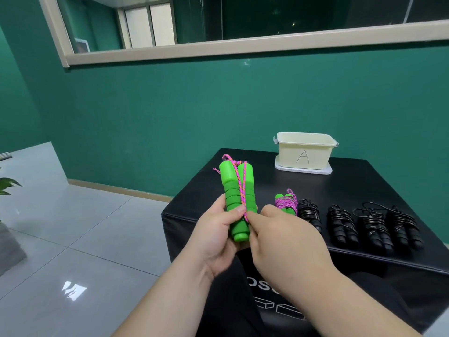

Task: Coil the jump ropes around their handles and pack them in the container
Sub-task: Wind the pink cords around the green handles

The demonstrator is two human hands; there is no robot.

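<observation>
Nearest, left hand (216,235) grips 2 green handles (239,190) upright; right hand (279,237) pinches pink rope (240,188) at their lower end.
Black table (243,161): coiled green rope (286,203) just past the right hand, 4 coiled black ropes (364,222) in a row at 3 o'clock of the hands, cream container (303,152) marked A at 1 o'clock, far edge.

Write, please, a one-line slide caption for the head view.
Left hand grips the green handles while the right hand pinches the pink rope; container A waits on the black table.
</observation>
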